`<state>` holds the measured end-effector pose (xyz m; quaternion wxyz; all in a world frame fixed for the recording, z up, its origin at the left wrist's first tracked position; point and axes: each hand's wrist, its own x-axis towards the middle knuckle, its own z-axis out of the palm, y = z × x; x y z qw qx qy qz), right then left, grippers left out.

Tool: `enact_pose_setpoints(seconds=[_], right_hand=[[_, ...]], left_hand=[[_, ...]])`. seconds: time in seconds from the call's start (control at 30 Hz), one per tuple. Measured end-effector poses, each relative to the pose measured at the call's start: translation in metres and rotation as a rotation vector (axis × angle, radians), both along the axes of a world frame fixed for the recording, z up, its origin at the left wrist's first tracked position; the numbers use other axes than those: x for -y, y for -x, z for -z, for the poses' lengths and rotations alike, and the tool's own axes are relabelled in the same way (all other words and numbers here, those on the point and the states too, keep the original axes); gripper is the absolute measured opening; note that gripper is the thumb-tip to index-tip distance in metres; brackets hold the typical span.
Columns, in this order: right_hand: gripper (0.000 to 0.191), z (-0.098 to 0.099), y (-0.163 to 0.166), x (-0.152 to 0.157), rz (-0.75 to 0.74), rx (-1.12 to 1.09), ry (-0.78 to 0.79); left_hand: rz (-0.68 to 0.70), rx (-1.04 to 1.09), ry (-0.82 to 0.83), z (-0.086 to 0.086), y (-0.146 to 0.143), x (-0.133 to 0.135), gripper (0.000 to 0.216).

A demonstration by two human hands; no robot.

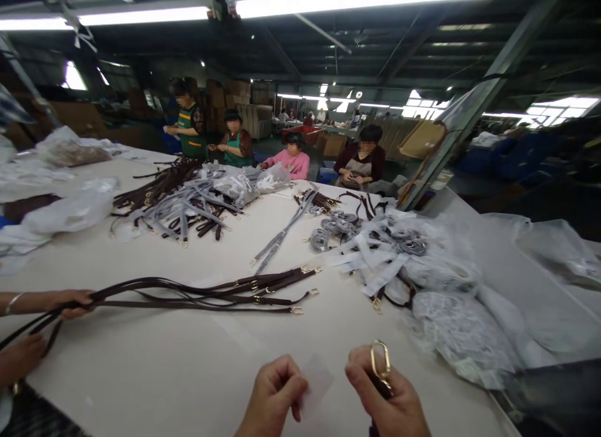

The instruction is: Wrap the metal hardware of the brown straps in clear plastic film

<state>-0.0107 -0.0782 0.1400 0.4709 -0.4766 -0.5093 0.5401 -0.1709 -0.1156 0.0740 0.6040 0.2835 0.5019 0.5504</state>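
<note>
At the bottom centre my left hand (272,396) is closed, pinching a small piece of thin white wrapping paper (317,380). Close beside it my right hand (387,399) is closed round a dark strap end, whose gold metal clasp (380,362) sticks up above my thumb. Both hands hover just over the white table (188,374). The rest of the strap is hidden below my right hand.
Dark brown straps with gold clasps (211,293) lie across the table, held at the left by another person's hands (70,302). Wrapped straps and white paper (399,249) pile at the right, more straps and plastic bags (188,199) farther back. Several people sit at the far side.
</note>
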Motion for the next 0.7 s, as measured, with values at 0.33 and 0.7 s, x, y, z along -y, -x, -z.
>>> enact_pose_setpoints(seconds=[0.33, 0.7], right_hand=[[0.047, 0.037, 0.012, 0.005, -0.135, 0.093, 0.224], [0.046, 0.05, 0.015, 0.003, -0.173, 0.066, 0.144]], left_hand=[[0.097, -0.007, 0.035, -0.001, 0.003, 0.003, 0.046], [0.152, 0.085, 0.046, -0.001, -0.004, 0.004, 0.042]])
